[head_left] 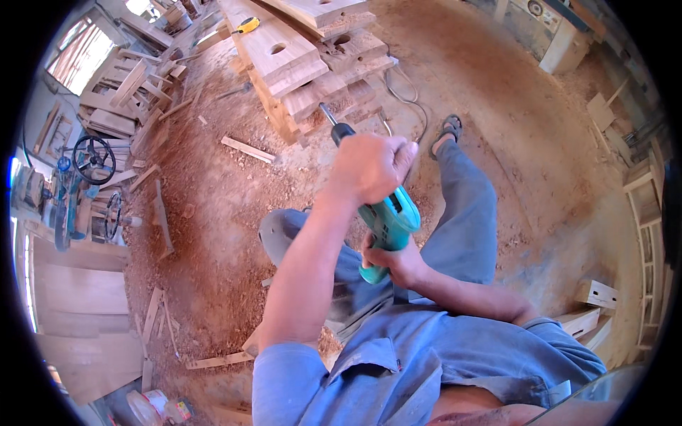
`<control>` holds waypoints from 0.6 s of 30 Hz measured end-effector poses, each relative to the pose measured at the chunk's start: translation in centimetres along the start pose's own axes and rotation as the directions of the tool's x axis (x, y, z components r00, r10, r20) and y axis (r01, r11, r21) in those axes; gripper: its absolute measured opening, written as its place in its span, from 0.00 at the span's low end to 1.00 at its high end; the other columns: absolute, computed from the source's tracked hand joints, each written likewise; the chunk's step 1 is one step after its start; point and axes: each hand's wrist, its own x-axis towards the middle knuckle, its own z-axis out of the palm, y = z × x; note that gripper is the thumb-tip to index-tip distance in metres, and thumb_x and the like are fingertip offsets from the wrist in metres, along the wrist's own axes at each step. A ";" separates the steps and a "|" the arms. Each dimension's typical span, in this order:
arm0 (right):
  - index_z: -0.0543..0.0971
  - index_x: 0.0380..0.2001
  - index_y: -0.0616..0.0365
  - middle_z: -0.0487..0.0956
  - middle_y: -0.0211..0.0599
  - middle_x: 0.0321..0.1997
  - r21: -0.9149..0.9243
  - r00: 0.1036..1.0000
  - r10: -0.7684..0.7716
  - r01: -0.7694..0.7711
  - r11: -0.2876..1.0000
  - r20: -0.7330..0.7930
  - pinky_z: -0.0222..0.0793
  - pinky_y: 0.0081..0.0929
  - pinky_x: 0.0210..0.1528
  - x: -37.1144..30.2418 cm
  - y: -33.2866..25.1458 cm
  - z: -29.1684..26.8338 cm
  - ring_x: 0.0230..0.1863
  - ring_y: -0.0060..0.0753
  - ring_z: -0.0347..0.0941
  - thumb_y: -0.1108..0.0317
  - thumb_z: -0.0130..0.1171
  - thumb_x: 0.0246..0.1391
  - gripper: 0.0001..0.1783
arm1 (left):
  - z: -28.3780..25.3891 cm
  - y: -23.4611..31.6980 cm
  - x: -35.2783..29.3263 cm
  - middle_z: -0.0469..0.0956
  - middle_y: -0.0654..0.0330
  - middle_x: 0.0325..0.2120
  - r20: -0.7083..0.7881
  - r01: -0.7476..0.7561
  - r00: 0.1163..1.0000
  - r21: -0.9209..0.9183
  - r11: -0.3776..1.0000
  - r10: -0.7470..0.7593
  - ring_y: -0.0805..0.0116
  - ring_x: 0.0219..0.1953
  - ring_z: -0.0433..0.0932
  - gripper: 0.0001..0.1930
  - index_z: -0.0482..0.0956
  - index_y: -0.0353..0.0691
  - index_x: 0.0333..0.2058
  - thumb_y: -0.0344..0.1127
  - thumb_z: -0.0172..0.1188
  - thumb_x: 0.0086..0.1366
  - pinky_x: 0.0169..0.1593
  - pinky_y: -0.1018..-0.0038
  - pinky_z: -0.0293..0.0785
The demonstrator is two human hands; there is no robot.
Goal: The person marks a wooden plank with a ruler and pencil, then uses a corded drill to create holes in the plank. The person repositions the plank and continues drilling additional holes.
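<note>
A teal power drill (392, 215) lies between both my hands, aimed forward and slightly left. My left hand (369, 167) is closed over its front body, just behind the black chuck (343, 133). My right hand (399, 261) is wrapped around the rear handle. From the chuck, a metal bit (327, 113) reaches to the near end of a stack of thick wooden boards (291, 69). Whether its tip touches or enters the wood, I cannot tell. Several boards have round holes near their ends. On the top left board rests a yellow tape measure (246, 25).
A grey cable (415, 99) trails right of the stack. Wood strips (247, 150) and shavings litter the floor. A machine with a black handwheel (94, 160) stands at left, near piled wood pieces (131, 92). Wooden frames (648, 234) stand along the right side.
</note>
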 end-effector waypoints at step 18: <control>0.78 0.34 0.60 0.79 0.31 0.31 0.063 0.997 -0.064 0.061 0.996 0.035 0.74 0.29 0.37 -1.6 -0.1 -0.9 0.30 0.27 0.78 0.77 0.64 0.49 0.08 | 0.6 1.3 -0.6 0.82 0.45 0.26 -0.020 0.035 0.999 -0.012 0.999 -0.035 0.39 0.34 0.81 0.20 0.84 0.43 0.34 0.52 0.52 0.73 0.38 0.48 0.74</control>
